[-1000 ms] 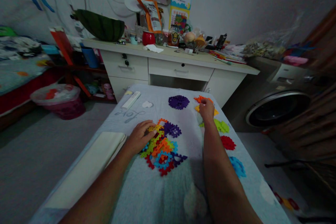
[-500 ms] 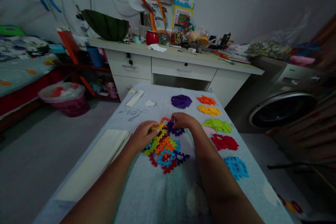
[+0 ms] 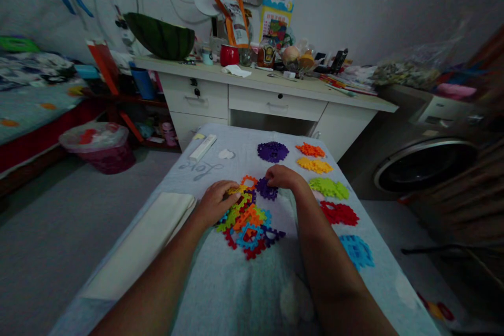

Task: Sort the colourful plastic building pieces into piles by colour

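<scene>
A mixed pile of toothed plastic building pieces (image 3: 249, 218) in several colours lies at the middle of the cloth-covered table. My left hand (image 3: 219, 200) rests on the pile's left side, fingers stretched over yellow and green pieces. At the pile's upper right, my right hand (image 3: 281, 176) pinches a purple toothed piece (image 3: 266, 189). Sorted heaps stand beyond and to the right: purple pieces (image 3: 273, 151), orange pieces (image 3: 311, 150), yellow pieces (image 3: 315, 165), lime green pieces (image 3: 329, 188), red pieces (image 3: 339, 212) and blue pieces (image 3: 357, 251).
A folded cream cloth (image 3: 145, 241) lies along the table's left edge, with a white oblong object (image 3: 203, 147) farther back. Behind the table stands a cluttered white desk (image 3: 275, 100). A washing machine (image 3: 429, 142) is at right, a lined bin (image 3: 98, 147) at left.
My right hand has moved slightly right with the purple piece, drawing it away from the pile's upper part. My left hand has stayed in place.
</scene>
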Available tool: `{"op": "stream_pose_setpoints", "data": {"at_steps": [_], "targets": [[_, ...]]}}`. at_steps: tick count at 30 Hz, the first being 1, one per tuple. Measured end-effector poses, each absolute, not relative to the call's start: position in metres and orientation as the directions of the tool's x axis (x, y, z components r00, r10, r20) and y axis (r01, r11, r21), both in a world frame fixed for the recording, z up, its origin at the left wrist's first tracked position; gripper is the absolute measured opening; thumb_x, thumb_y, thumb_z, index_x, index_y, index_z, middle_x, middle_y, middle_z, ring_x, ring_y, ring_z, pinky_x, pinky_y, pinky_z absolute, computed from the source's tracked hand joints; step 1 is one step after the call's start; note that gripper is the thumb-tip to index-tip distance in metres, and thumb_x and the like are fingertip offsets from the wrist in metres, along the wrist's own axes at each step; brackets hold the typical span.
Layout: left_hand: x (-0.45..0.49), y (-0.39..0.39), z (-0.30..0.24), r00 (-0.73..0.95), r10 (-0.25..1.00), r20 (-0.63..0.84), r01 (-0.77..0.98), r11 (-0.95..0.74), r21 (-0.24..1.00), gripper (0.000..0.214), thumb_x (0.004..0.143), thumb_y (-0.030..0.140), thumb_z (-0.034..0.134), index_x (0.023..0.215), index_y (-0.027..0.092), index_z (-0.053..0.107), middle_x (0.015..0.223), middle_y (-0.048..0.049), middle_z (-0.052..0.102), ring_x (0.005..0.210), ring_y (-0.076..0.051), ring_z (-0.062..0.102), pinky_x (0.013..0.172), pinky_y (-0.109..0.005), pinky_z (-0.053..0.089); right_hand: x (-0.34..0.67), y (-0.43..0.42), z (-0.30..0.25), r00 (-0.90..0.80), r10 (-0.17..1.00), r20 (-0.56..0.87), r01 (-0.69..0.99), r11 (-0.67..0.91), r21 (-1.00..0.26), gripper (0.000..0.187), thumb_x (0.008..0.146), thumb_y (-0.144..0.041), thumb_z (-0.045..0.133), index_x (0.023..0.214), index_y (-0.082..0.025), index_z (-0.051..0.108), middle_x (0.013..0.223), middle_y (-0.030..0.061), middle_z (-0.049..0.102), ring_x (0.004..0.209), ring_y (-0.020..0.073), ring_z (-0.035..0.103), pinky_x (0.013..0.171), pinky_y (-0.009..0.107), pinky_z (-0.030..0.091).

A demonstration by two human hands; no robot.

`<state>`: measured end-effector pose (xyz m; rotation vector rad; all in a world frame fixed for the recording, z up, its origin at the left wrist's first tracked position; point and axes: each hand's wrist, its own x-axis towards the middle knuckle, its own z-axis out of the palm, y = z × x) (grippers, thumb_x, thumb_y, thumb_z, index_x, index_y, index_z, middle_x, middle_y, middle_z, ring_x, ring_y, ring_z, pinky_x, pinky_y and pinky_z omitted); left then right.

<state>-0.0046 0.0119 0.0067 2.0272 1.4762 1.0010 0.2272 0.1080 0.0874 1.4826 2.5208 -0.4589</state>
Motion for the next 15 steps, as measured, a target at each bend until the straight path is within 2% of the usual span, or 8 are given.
{"op": "stream_pose_setpoints", "data": {"at_steps": [4,10,12,15], "targets": [[-0.004,0.012,0.007,0.165,0.943,0.29,0.625,-0.328,0.709,0.037,0.087,0.047,0.052,0.109,0.021,0.069,0.113,-0.0069,0.07,0.11,-0.025,0.062,0.1,-0.042,0.045,0.227,0.108,0.087,-0.49,0.814,-0.312,0.872,0.459,-0.171,0.024,0.075,-0.011,0.059,0.093,-0.014,0.074,0.089,0.0058,0.074,0.076,0.0142,0.061,0.061,0.021,0.036],[-0.004,0.012,0.009,0.165,0.941,0.297,0.623,-0.333,0.708,0.036,0.087,0.046,0.052,0.106,0.022,0.069,0.111,-0.0061,0.071,0.108,-0.025,0.063,0.098,-0.04,0.045,0.23,0.114,0.078,-0.518,0.827,-0.218,0.838,0.439,-0.325,0.04,0.075,-0.007,0.059,0.113,-0.014,0.069,0.102,0.0077,0.073,0.085,0.0155,0.063,0.07,0.02,0.042],[-0.004,0.012,0.009,0.162,0.941,0.297,0.629,-0.331,0.704,0.036,0.087,0.046,0.052,0.106,0.022,0.069,0.111,-0.0061,0.071,0.108,-0.025,0.063,0.098,-0.04,0.045,0.232,0.115,0.077,-0.508,0.838,-0.198,0.827,0.41,-0.384,0.045,0.073,-0.005,0.059,0.116,-0.013,0.067,0.102,0.0075,0.073,0.082,0.0145,0.063,0.07,0.02,0.043],[-0.004,0.012,0.009,0.168,0.942,0.29,0.632,-0.329,0.701,0.036,0.087,0.047,0.052,0.107,0.022,0.069,0.112,-0.0064,0.07,0.108,-0.025,0.062,0.098,-0.04,0.045,0.238,0.117,0.078,-0.507,0.847,-0.159,0.791,0.384,-0.477,0.042,0.071,-0.004,0.057,0.111,-0.013,0.069,0.09,0.0039,0.072,0.072,0.0123,0.06,0.065,0.02,0.042]]}}
